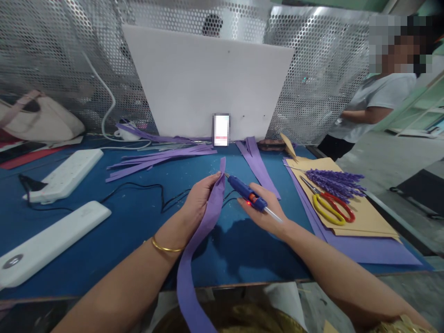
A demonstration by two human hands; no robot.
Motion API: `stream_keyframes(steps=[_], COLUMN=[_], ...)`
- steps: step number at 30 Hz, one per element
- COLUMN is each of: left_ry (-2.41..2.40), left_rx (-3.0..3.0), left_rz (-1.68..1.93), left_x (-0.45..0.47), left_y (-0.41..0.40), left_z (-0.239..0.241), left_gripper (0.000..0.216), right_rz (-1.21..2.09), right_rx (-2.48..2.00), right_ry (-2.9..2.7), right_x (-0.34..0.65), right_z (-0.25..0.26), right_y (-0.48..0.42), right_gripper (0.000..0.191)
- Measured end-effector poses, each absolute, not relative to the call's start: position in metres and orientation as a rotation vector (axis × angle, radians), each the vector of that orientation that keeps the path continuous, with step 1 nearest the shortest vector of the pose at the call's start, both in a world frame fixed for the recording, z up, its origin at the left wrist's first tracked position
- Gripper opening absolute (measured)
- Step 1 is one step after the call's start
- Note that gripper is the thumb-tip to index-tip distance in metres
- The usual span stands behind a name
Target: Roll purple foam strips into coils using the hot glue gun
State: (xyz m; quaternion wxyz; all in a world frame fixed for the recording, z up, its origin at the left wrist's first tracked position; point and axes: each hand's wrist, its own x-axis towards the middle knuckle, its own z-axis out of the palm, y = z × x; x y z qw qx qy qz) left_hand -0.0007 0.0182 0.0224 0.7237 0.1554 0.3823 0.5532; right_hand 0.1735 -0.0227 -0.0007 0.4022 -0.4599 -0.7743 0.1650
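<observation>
In my left hand [194, 199], the thumb and fingers are closed on a long purple paper strip [194, 249] near its upper end. The strip bends down past the table edge toward my lap. My right hand [262, 210] is wrapped around a blue hot glue gun [248, 192] with a small red light and a clear glue stick at its back. The gun's nozzle points left and sits close beside the strip, just right of my left thumb; whether it touches the paper I cannot tell.
Several purple strips [156, 159] lie at the back. Scissors [333, 208] and purple flower sprigs [335, 180] rest on brown paper [364, 222] at right. Power strips [69, 173] and a black cord [138, 184] are at left. A lit phone [221, 129] leans on a white board [215, 83]. A person [373, 104] stands beyond.
</observation>
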Motion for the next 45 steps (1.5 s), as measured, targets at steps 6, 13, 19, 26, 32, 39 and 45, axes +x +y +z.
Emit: stream_keyframes(steps=[6, 13, 19, 26, 32, 39, 45], left_ry=[0.85, 0.854, 0.862, 0.863, 0.895, 0.901, 0.911], left_rx=[0.351, 0.341, 0.333, 0.355, 0.368, 0.334, 0.315], left_rz=[1.247, 1.244, 1.228, 1.261, 1.278, 1.304, 1.306], left_x=[-0.001, 0.0001, -0.0007, -0.0011, 0.0001, 0.0007, -0.0001], left_y=[0.0184, 0.0185, 0.0179, 0.0197, 0.0174, 0.0167, 0.0175], left_z=[0.0223, 0.0232, 0.024, 0.0225, 0.0271, 0.0305, 0.0288], left_gripper=[0.014, 0.014, 0.013, 0.014, 0.017, 0.023, 0.02], right_rz=[0.391, 0.373, 0.381, 0.403, 0.405, 0.433, 0.452], right_rx=[-1.163, -1.179, -1.203, -1.213, -1.215, -1.241, -1.237], right_ry=[-1.964, -1.976, -1.966, -1.966, -1.975, -1.98, -1.994], right_x=[0.1725, 0.1726, 0.1718, 0.1716, 0.1719, 0.1716, 0.171], right_z=[0.0004, 0.0018, 0.0034, 0.0042, 0.0037, 0.0058, 0.0082], right_y=[-0.0236, -0.0233, -0.0238, -0.0245, -0.0238, -0.0266, -0.0272], right_gripper=[0.031, 0.031, 0.031, 0.03, 0.031, 0.031, 0.031])
